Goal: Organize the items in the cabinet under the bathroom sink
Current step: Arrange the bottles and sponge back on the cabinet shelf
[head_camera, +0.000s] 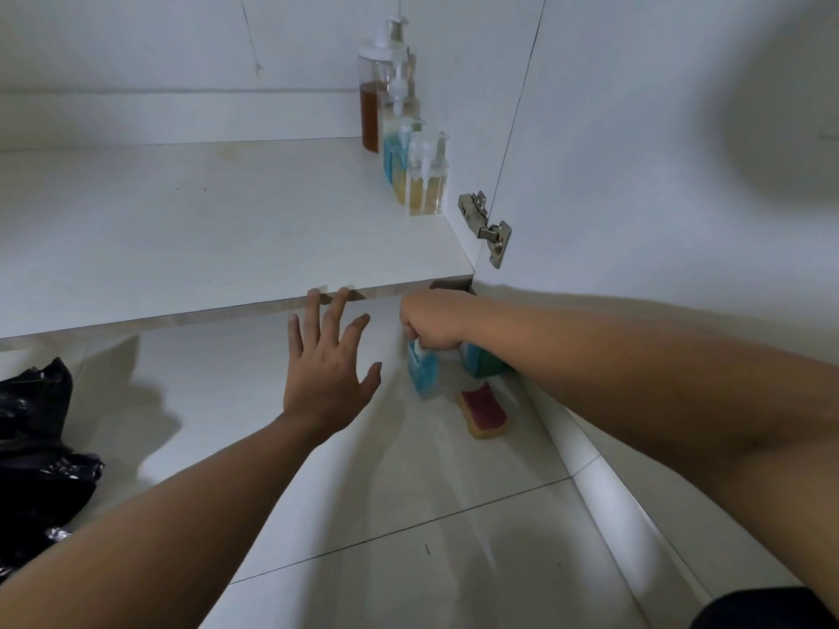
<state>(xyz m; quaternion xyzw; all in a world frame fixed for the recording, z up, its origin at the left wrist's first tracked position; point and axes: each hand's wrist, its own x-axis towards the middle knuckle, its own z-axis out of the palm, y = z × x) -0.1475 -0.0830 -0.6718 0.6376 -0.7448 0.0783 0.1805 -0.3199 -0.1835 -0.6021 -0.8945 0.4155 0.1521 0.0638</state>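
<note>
My right hand [433,322] is closed on the top of a small pump bottle of blue liquid [422,372], low over the tiled floor just in front of the white cabinet floor [227,229]. My left hand [327,360] hovers beside it with fingers spread, holding nothing. Along the cabinet's right wall stands a row of pump bottles: a tall one with amber liquid [373,97], a blue one [394,154] and clear yellowish ones [426,183]. A blue-green bottle [481,363] sits partly hidden under my right forearm.
A red and yellow sponge [483,410] lies on the floor tiles near the open cabinet door [635,152]. The door's metal hinge [488,227] sticks out at the cabinet's right edge. A black plastic bag [36,456] lies at the left.
</note>
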